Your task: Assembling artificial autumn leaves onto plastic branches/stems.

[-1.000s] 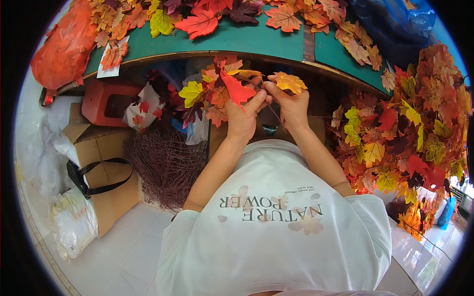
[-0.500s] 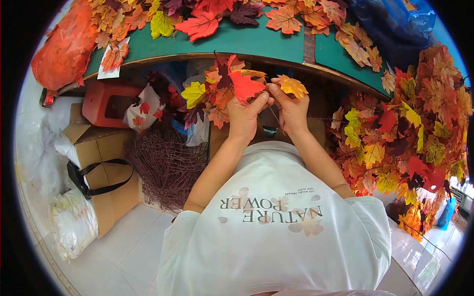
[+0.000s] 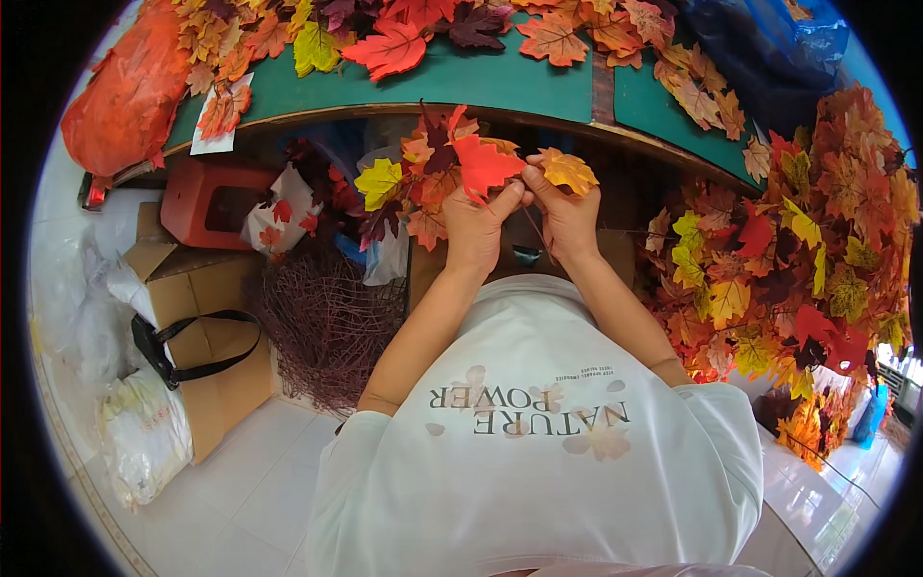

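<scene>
Just below the front edge of a green-topped table, both hands meet with thumbs almost touching. My left hand is closed on a spray of artificial maple leaves in red, orange, yellow and dark purple; a large red leaf hangs over its fingers. My right hand pinches an orange-yellow maple leaf close to the spray. A thin dark stem runs down between the hands. The exact join of leaf and stem is hidden by the fingers.
Loose artificial leaves lie along the tabletop. At right hangs a big mass of leaf sprays. To the left are a bundle of dark bare stems, a cardboard box, a red plastic stool and clear plastic bags.
The leaf spray and its red leaf have shifted very slightly to the right. Both hands keep nearly the same place and grip.
</scene>
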Available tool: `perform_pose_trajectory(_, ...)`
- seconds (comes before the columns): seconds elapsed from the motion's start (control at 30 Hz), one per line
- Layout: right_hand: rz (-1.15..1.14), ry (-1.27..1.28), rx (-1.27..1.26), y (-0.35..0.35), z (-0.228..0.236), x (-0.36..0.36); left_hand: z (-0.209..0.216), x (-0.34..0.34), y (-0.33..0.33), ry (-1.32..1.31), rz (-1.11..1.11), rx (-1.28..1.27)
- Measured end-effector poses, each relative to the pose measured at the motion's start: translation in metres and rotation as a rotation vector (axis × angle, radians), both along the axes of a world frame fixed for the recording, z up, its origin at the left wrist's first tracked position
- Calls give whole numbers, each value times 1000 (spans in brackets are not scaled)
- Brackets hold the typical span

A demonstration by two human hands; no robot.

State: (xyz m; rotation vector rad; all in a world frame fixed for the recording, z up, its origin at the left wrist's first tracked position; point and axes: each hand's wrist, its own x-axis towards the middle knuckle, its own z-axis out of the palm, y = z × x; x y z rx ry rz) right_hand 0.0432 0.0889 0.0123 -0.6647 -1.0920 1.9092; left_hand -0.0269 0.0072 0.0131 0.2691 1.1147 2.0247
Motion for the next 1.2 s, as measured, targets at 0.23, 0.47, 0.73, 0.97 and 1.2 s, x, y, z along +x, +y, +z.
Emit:
perform_pose_trajectory(0.23,25,-44,-39,-3,-3,3,1,1,-1,87,55,3)
perform_pose_trajectory(0.47,171,-129,78,1,-16,7,-14,-6,-3,137,67,-72)
perform_pose_trajectory(0.73,23,79,-220,-6,-4,4,-10,-8,4,175,34,-69)
perform_pose_trajectory(0.97,59,9,-63,-9,-15,0,-22,-12,3,568,140,-185)
perform_pose_trajectory(1.2,288,-141,322,10,-13,3,-20,-31,2,-13,47,-24)
